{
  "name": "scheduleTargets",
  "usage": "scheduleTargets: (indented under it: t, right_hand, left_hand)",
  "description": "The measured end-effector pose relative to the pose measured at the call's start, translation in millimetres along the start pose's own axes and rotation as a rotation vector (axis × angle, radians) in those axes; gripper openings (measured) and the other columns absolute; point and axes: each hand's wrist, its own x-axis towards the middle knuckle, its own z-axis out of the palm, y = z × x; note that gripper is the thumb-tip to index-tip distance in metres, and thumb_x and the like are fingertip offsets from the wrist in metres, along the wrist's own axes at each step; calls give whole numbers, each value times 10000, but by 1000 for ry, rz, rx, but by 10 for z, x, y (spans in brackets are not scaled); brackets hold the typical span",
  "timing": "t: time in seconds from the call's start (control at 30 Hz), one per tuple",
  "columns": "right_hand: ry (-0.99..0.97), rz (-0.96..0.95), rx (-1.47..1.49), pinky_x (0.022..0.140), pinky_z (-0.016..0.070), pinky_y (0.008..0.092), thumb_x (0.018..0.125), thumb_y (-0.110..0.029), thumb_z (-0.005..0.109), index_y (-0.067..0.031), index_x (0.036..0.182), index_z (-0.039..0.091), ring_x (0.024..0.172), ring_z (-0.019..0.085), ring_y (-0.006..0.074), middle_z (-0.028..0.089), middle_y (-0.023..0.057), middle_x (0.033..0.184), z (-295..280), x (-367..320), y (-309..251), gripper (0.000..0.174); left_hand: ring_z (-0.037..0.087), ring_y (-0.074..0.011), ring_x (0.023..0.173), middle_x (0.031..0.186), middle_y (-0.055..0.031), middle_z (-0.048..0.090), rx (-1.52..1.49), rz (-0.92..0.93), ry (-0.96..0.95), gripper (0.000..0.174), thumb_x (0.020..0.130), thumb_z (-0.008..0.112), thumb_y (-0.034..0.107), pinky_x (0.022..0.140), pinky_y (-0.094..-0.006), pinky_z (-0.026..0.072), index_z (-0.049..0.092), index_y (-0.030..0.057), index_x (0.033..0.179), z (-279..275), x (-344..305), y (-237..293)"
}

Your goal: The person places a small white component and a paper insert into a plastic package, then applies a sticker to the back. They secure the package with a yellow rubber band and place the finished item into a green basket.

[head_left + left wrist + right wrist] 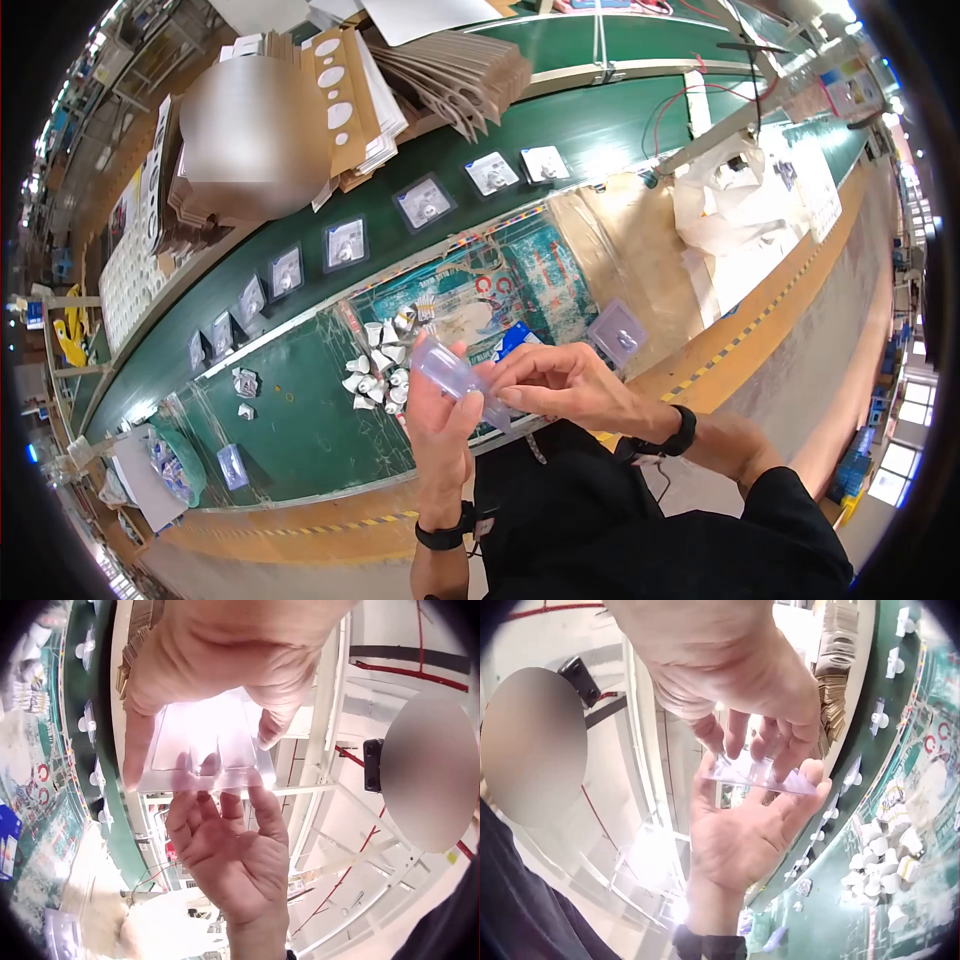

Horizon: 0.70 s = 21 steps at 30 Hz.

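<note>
A clear plastic clamshell pack (452, 374) is held up in front of the body, over the near edge of the bench. My left hand (438, 425) grips it between thumb and fingers along its sides. At the end nearer the right, my right hand (575, 388) pinches the pack's edge with its fingertips. In the left wrist view, the pack's moulded hollow (206, 746) is see-through, with glare over it. Behind the hands lie a pile of small white cup-shaped pieces (382, 362) and a blue printed card (516, 340).
Another clear pack (618, 332) lies to the right on brown board (610, 225). A row of packs with white cards (346, 243) runs along the green belt (385, 215). Stacked cardboard sheets (350, 105) stand behind. At far left sits a green bag (175, 465).
</note>
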Motion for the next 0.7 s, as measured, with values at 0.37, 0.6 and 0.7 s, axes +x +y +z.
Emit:
scheduleTargets:
  t: [0.37, 0.6, 0.7]
  right_hand:
    - [308, -236, -393, 850, 555, 315, 952, -42, 647, -3, 990, 639, 964, 696, 169, 718, 88, 1018, -34, 564, 95, 55]
    - [778, -615, -1539, 682, 528, 402, 856, -82, 744, -85, 931, 684, 751, 665, 297, 675, 63, 855, -1160, 1615, 17, 96]
    - [775, -727, -1667, 747, 488, 416, 864, -100, 712, -80, 892, 652, 827, 621, 286, 606, 76, 850, -1494, 1941, 46, 70]
  left_hand:
    - [580, -326, 1277, 1501, -184, 419, -131, 6, -12, 965, 864, 755, 143, 989, -415, 561, 170, 34, 1624, -387, 321, 35]
    - [562, -339, 1293, 1535, -245, 379, 75, -62, 88, 998, 842, 759, 97, 961, -391, 530, 158, 54, 1638, -697, 359, -179]
    - [570, -353, 1287, 1548, -262, 369, 88, -86, 165, 1000, 833, 755, 92, 959, -404, 531, 162, 48, 1636, -868, 260, -256]
